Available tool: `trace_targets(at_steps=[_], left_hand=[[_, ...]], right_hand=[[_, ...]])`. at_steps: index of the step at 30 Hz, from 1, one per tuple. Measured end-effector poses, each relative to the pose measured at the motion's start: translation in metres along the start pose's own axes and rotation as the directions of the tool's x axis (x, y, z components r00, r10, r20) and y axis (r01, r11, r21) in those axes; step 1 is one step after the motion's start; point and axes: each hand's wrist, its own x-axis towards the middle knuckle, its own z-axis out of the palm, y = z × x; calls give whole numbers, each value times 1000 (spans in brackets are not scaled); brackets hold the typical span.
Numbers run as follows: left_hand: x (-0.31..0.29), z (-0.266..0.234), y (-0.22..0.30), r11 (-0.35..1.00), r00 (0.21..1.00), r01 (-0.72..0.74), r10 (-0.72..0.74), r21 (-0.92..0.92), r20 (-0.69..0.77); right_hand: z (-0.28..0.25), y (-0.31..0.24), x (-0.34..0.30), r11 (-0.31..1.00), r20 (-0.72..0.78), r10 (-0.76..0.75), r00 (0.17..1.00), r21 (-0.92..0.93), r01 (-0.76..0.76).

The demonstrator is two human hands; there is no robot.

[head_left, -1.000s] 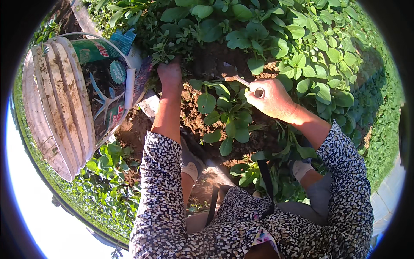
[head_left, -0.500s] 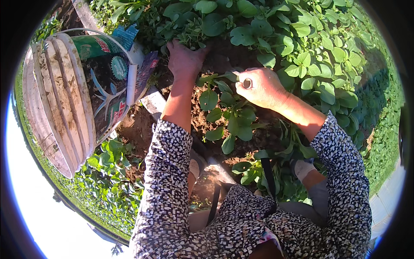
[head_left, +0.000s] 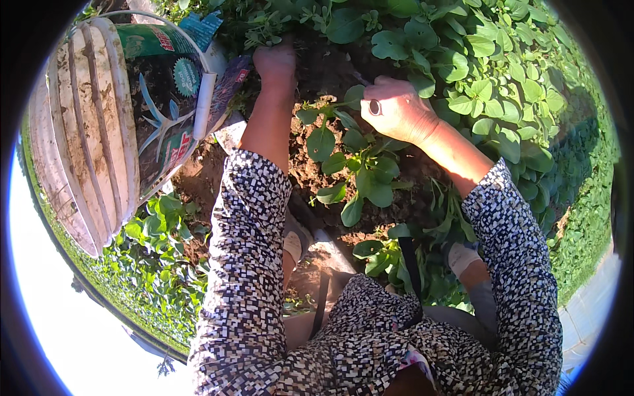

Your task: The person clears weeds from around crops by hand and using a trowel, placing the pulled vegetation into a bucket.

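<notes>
My left hand (head_left: 276,61) is closed at the base of a tuft of small-leaved weeds (head_left: 267,30) at the far side of the bare soil; its fingertips are hidden in shadow and leaves. My right hand (head_left: 399,111) is wrapped round a hand tool with a hollow, round handle end (head_left: 375,107) facing me. A bit of the tool's metal (head_left: 360,78) shows past the fist, but its working end is lost in the dark soil. Between my forearms and nearer to me grows a broad-leaved green plant (head_left: 373,185), some leaves holed.
A muddy white bucket (head_left: 99,132) with a printed label and wire handle lies tipped at the left. Dense leafy greens (head_left: 489,92) fill the right and far side. A pale edging strip (head_left: 337,254) runs past my feet, with more low plants at lower left.
My left hand has moved farther away and closed among the weeds, its spread fingers drawn in. The right hand has shifted slightly farther away, still gripping the tool. The view has shifted a little.
</notes>
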Motion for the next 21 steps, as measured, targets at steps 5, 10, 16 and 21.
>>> trace_targets(at_steps=[5,10,16,21], left_hand=[[-18,-5,25,514,837,139,-518,-846,-177],[-12,-13,34,448,832,261,-553,-855,-36],[-15,-17,20,378,834,221,-551,-899,-27],[-17,-13,12,478,830,208,-548,-853,-105]], right_hand=[[-28,-9,-29,977,58,181,982,106,-186],[11,-23,33,968,217,250,944,-64,-242],[-4,-32,31,983,115,68,991,-180,-47],[8,-43,7,935,-27,314,949,180,-305]])
